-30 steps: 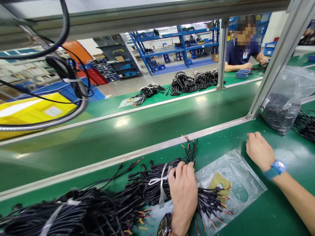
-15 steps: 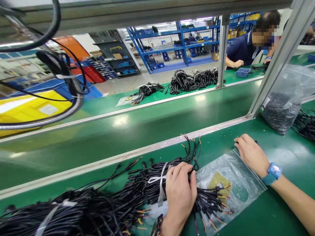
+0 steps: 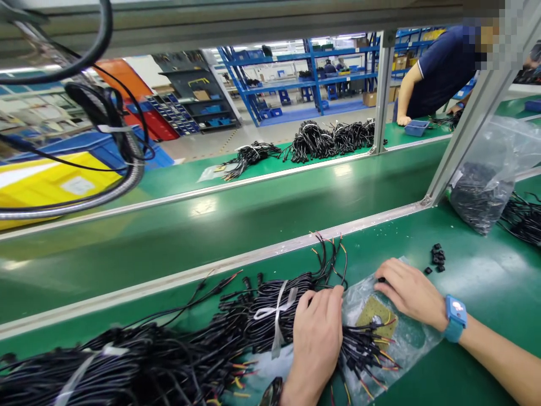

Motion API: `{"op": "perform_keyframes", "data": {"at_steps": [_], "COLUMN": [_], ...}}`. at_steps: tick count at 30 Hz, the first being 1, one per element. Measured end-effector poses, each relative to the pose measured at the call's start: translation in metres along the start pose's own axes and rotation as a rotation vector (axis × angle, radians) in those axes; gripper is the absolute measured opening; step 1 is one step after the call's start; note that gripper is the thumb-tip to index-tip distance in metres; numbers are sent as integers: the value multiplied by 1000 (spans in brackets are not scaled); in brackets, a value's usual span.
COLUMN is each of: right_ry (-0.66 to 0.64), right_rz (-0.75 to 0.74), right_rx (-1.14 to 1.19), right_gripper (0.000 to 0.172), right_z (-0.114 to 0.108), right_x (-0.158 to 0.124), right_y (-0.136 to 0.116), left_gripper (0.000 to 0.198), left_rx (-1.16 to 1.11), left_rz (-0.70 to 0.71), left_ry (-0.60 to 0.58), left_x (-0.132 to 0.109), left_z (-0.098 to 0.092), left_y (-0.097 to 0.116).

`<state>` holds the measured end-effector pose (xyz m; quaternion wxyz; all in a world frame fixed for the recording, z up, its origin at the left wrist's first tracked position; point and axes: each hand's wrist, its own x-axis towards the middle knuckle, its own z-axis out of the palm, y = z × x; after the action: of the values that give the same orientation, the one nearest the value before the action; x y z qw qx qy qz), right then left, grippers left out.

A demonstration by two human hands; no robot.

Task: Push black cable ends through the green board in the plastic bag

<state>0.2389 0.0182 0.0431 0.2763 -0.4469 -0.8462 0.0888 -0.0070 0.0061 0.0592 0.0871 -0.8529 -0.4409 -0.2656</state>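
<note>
My left hand (image 3: 318, 335) is closed over a bunch of thin black cables (image 3: 276, 316). Stripped red and yellow wire ends (image 3: 372, 355) fan out to the right of that hand. White ties cross the bundle beside my fingers. My right hand (image 3: 408, 293), with a blue watch on its wrist, pinches a small black plastic piece (image 3: 381, 279) above a clear zip bag (image 3: 418, 344). On the bag lies a yellowish sponge (image 3: 372, 318), partly under the wire ends. A little pile of similar black pieces (image 3: 438, 256) rests on the green bench beyond my right hand.
A larger heap of tied black cables (image 3: 84, 372) fills the lower left. Near a metal post (image 3: 469, 107) stands a clear bag of black parts (image 3: 482, 192). Across the belt, a person (image 3: 439, 73) leans by a blue tray (image 3: 416, 128). A metal hose (image 3: 131, 169) hangs upper left.
My right hand has moved left and nearer, uncovering the pile of black pieces. My left hand has shifted slightly right on the cables. The person opposite has leaned further right.
</note>
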Motion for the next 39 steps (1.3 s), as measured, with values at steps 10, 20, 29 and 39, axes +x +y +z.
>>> {"op": "perform_keyframes", "data": {"at_steps": [10, 20, 29, 39], "right_ry": [-1, 105, -199, -168], "right_rz": [-15, -30, -254, -159], "right_rx": [4, 76, 8, 61], "right_gripper": [13, 13, 27, 26], "right_z": [-4, -15, -6, -12], "right_x": [0, -2, -6, -3], "right_y": [1, 3, -2, -2], "left_gripper": [43, 24, 20, 20], "left_rx": [-61, -248, -121, -162], "left_rz": [117, 81, -14, -15], "left_ry": [-138, -163, -326, -293], "left_x": [-4, -7, -9, -6], "left_z": [10, 16, 22, 24], "left_y": [14, 19, 23, 21]}}
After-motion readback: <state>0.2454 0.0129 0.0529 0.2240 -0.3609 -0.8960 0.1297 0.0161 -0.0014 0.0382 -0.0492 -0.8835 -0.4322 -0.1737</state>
